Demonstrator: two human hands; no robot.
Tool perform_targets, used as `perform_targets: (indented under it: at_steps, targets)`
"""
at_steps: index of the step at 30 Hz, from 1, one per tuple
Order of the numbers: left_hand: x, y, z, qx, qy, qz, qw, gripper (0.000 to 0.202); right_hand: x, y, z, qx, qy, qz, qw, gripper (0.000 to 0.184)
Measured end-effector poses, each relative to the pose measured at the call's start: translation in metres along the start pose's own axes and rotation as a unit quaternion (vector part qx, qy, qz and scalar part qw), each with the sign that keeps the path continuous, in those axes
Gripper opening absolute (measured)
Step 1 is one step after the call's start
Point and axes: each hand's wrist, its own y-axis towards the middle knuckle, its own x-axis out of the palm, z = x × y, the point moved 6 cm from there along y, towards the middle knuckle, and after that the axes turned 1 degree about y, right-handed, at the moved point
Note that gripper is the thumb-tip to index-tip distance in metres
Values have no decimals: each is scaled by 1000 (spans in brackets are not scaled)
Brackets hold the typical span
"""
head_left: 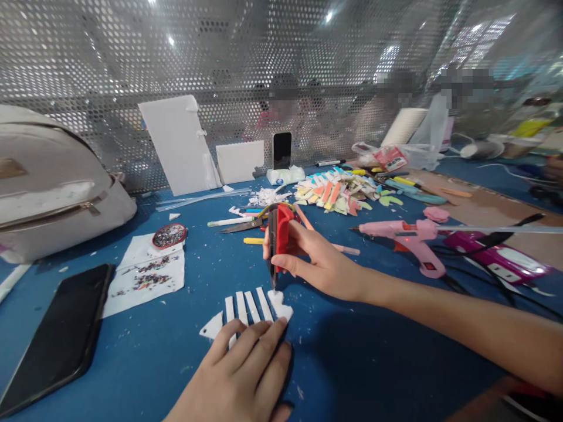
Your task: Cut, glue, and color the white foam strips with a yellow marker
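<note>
On the blue table lies a white foam fish skeleton (pixel 252 308), with a triangular head at its left end, upright rib strips and a notched tail at the right. My left hand (pixel 246 363) rests over its lower part, fingers extended and pressing it down; the hand hides that part. In my right hand (pixel 323 258) is a red and black utility knife (pixel 284 234), gripped nearly upright. Its tip points down at the upper edge of the foam tail; I cannot tell whether it touches. Behind the knife lie scissors (pixel 241 225) and several markers (pixel 231 221).
A pink glue gun (pixel 407 234) and a purple power strip (pixel 505 258) lie at right. Coloured foam scraps (pixel 334 190) are heaped behind. On the left are a black phone (pixel 57 334), beads on white paper (pixel 173 278) and a backpack (pixel 53 193). White boards (pixel 178 146) lean on the mesh.
</note>
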Motion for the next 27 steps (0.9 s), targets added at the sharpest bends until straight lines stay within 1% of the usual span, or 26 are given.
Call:
perform_targets:
  at_steps: [6,13,18,21,27]
  targets:
    - [-3,1,0,-1,1,1,1000,37,-1,1,0,-7,-11,9,1000,21]
    - [-2,-2,-1,0,2,-6,1000,36,-9,2,-3,-45,-52,35,997,19]
    - [0,-3,0,-3,-1,-5,1000,38,-9,2,-3,-51,-78,22,995,21]
    - [-1,-2,0,-1,0,-2,1000,36,-8,1,-2,-43,-69,17,997,24]
    - [-4,2,-2,-1,-2,0,1000,36,-4,0,1,-30,-40,-2,999,22]
